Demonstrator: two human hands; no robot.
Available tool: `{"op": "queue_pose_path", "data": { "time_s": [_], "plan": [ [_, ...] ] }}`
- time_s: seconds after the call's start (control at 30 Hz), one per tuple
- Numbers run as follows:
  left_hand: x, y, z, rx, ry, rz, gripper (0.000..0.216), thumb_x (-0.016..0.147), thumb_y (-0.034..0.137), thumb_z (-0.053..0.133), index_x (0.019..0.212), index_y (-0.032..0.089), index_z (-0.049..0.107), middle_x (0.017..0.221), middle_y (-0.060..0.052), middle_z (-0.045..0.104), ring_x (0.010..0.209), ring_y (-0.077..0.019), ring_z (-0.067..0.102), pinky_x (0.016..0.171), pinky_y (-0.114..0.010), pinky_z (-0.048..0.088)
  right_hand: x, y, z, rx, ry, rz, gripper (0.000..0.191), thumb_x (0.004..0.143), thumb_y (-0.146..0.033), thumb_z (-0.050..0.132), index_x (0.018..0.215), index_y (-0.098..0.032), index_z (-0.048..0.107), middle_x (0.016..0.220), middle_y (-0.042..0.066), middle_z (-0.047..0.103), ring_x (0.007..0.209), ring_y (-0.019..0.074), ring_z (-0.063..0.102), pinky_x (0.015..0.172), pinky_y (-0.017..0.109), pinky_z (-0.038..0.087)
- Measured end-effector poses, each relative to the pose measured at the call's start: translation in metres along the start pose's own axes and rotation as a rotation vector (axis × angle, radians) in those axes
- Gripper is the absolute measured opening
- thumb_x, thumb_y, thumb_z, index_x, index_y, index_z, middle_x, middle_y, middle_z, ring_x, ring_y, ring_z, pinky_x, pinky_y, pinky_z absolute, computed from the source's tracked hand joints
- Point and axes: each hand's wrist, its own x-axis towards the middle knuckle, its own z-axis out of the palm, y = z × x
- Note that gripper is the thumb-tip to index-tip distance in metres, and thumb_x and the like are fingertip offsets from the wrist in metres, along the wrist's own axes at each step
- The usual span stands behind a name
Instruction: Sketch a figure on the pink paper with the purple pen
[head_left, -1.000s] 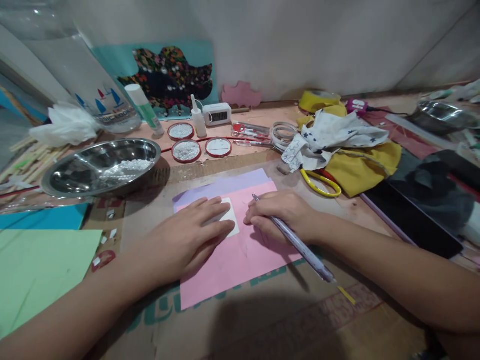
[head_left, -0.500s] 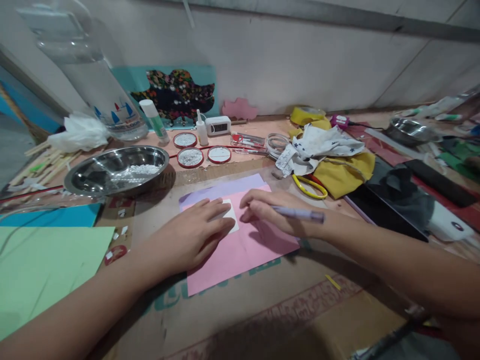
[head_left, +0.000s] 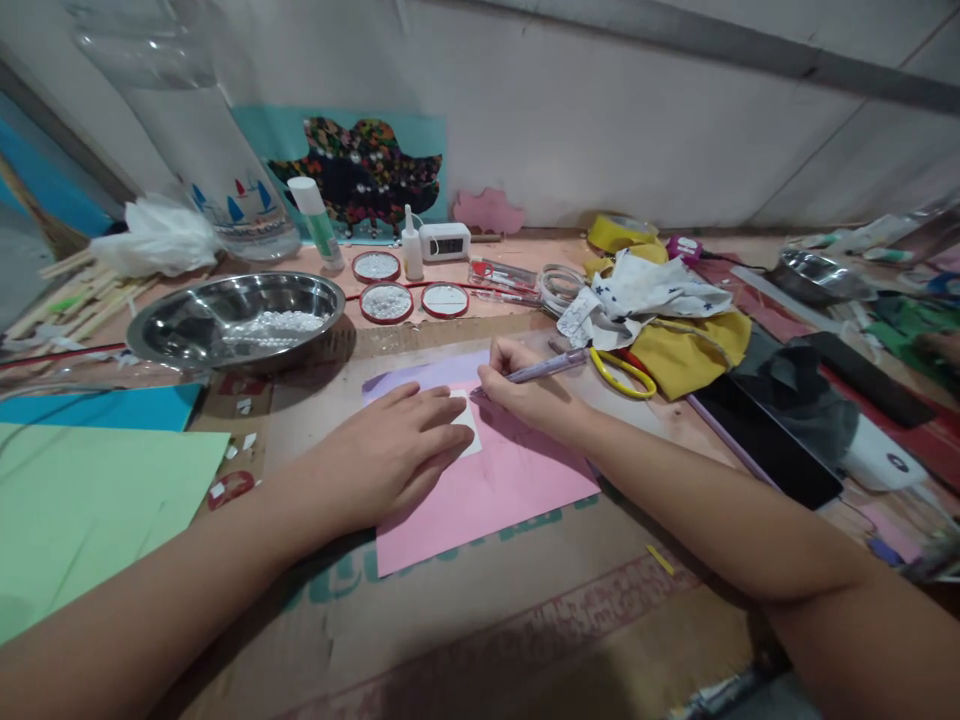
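Observation:
My left hand (head_left: 409, 445) lies flat with its fingers spread over a small white card (head_left: 469, 430), pressing it on a sheet of pink paper (head_left: 517, 490). Part of the card is hidden under the fingers. A purple sheet (head_left: 427, 375) shows from beneath the pink paper's far edge. My right hand (head_left: 525, 385) is closed around a pen (head_left: 544, 367), whose tip points down at the card's upper right corner. Whether the tip touches the paper I cannot tell. Cardboard (head_left: 465, 620) lies under the sheets.
A steel bowl (head_left: 180, 345) with white beads stands at left, near green paper (head_left: 97, 520). Behind are bead dishes (head_left: 386, 303), a glue bottle (head_left: 412, 250) and a glue stick (head_left: 315, 220). Yellow-handled scissors (head_left: 622, 373), cloth (head_left: 660, 290) and a phone (head_left: 765, 440) lie at right.
My right hand has moved up and slightly left to the card's top right corner, and the pen has turned from pointing back to tip-down. My left hand stays on the card.

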Motion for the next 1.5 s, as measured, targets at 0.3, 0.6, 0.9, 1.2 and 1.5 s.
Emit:
{"op": "queue_pose_path", "data": {
  "time_s": [0.3,0.6,0.9,1.2,1.5],
  "plan": [
    [0.001,0.003,-0.001,0.052,-0.032,-0.013,0.034,0.108,0.026,0.040,0.125,0.020,0.069,0.140,-0.017,0.066,0.128,-0.0336,0.062,0.109,-0.058,0.047,-0.002,-0.006,0.002,-0.062,0.008,-0.021,0.022,0.088,-0.030,0.058,0.073,-0.024,0.043,0.064,-0.006,0.052,0.059,0.0117,0.050,0.052,0.023,0.035],
    [0.002,0.004,-0.003,0.052,-0.038,-0.012,0.032,0.107,0.024,0.042,0.123,0.019,0.069,0.139,-0.017,0.065,0.128,-0.0332,0.061,0.108,-0.057,0.048,-0.005,-0.007,0.003,-0.086,0.011,-0.026,0.019,0.089,-0.030,0.056,0.075,-0.024,0.045,0.065,-0.006,0.054,0.059,0.0118,0.053,0.052,0.023,0.035],
    [0.002,0.004,-0.003,0.027,-0.039,-0.015,0.029,0.104,0.021,0.043,0.120,0.021,0.067,0.136,-0.015,0.065,0.126,-0.0312,0.060,0.107,-0.053,0.048,-0.009,-0.011,0.001,-0.186,-0.033,-0.052,0.022,0.086,-0.027,0.056,0.071,-0.024,0.041,0.060,-0.005,0.052,0.057,0.0134,0.049,0.054,0.026,0.033],
    [0.002,0.003,-0.005,0.040,-0.066,-0.012,0.027,0.100,0.018,0.045,0.117,0.020,0.066,0.135,-0.015,0.064,0.123,-0.0322,0.060,0.106,-0.054,0.047,-0.013,-0.011,0.000,-0.166,-0.079,-0.080,0.021,0.087,-0.028,0.054,0.071,-0.025,0.040,0.060,-0.004,0.052,0.056,0.0134,0.050,0.054,0.027,0.034],
    [0.002,0.003,-0.006,0.086,-0.081,0.011,0.028,0.100,0.019,0.044,0.118,0.019,0.065,0.137,-0.017,0.062,0.121,-0.0332,0.060,0.102,-0.053,0.049,-0.012,-0.015,-0.007,-0.201,-0.196,-0.117,0.020,0.084,-0.022,0.055,0.070,-0.024,0.040,0.062,-0.004,0.055,0.059,0.0132,0.052,0.055,0.027,0.034]
  ]
}}
